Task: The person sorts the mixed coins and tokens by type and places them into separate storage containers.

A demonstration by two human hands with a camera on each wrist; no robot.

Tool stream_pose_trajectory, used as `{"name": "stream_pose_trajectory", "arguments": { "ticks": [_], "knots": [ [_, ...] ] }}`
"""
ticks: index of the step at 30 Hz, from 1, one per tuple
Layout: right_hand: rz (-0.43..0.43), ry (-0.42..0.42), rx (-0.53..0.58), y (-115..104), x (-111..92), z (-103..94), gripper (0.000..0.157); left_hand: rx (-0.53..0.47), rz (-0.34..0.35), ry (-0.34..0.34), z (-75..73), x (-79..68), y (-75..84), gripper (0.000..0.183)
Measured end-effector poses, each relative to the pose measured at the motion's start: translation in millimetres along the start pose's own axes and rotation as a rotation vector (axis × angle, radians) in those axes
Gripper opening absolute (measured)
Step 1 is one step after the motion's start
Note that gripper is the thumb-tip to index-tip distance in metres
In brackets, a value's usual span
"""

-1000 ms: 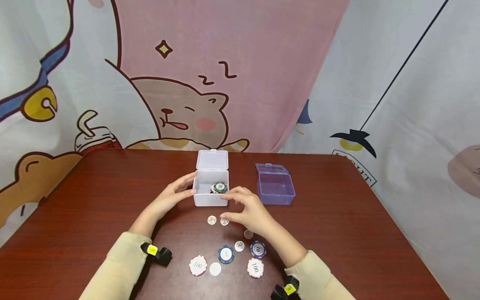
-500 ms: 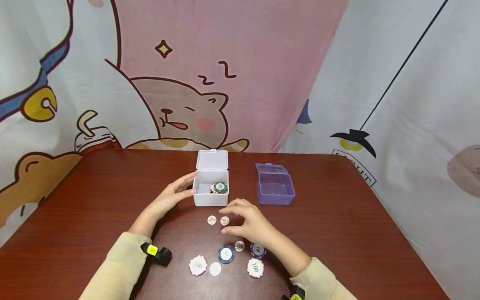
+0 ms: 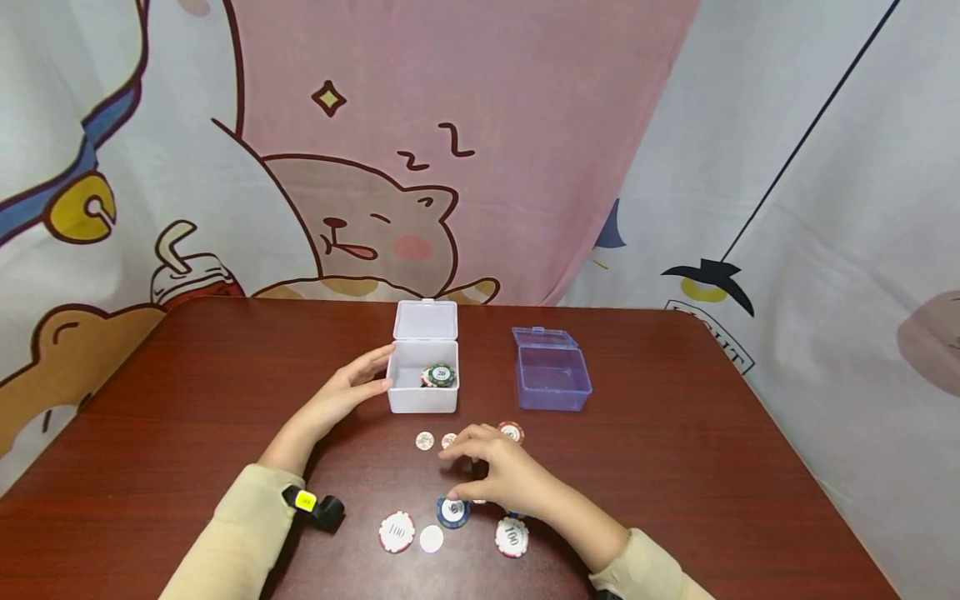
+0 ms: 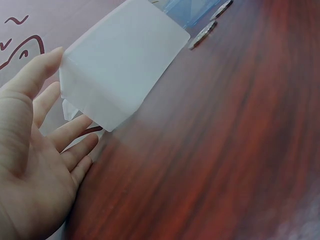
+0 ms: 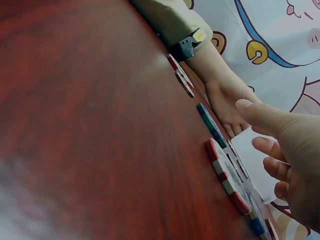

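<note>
Against the left side of the lidded white plastic box (image 3: 422, 402), my left hand (image 3: 341, 398) rests with thumb and fingers fairly straight. Inside that box lie a green poker chip (image 3: 441, 375) marked 20 and part of another chip. My right hand (image 3: 504, 472) hovers over the chips, thumb and fingers apart, nothing between them. Its thumb tip overlaps a blue poker chip (image 3: 453, 515) in the head view; the right wrist view shows the thumb (image 5: 265, 117) above the table. Two small shiny discs (image 3: 424, 441) lie in front of the box. Other chips are partly hidden beneath the right hand.
A purple see-through box (image 3: 553, 392) stands lid up at the right. A red poker chip (image 3: 512, 431) lies beyond the right hand. Nearer are two white 100 chips (image 3: 397, 532) and a plain white disc (image 3: 431, 539). A printed curtain (image 3: 525, 150) hangs behind the table.
My right hand has moved from the white box's front corner back toward the near chips. The red chip has come into view behind it. My left hand and both boxes stay put.
</note>
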State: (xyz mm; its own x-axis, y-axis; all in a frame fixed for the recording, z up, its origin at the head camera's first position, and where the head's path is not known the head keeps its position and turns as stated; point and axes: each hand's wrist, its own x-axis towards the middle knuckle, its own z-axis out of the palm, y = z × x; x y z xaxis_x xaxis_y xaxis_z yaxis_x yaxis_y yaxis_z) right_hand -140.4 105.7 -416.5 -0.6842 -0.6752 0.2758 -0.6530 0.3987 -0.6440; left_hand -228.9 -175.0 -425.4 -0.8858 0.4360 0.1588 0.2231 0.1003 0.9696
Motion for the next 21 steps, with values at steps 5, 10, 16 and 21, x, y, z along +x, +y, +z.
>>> {"name": "stream_pose_trajectory", "arguments": {
  "ticks": [5,10,16,21],
  "knots": [
    [0.002,-0.032,-0.024,-1.1,-5.1,2.5,0.041,0.011,-0.003,0.008,-0.5,0.8,-5.1,0.056],
    [-0.028,-0.057,-0.066,-0.9,-9.7,5.1,0.042,0.013,-0.008,0.006,1.9,-2.1,5.9,0.057],
    [-0.076,-0.078,-0.103,0.4,-13.9,8.1,0.046,0.015,-0.011,0.002,3.8,-5.3,16.0,0.057],
    [-0.091,-0.071,-0.135,1.3,-14.7,9.7,0.047,0.027,-0.008,0.013,0.4,-1.2,0.4,0.057]
  ]
}}
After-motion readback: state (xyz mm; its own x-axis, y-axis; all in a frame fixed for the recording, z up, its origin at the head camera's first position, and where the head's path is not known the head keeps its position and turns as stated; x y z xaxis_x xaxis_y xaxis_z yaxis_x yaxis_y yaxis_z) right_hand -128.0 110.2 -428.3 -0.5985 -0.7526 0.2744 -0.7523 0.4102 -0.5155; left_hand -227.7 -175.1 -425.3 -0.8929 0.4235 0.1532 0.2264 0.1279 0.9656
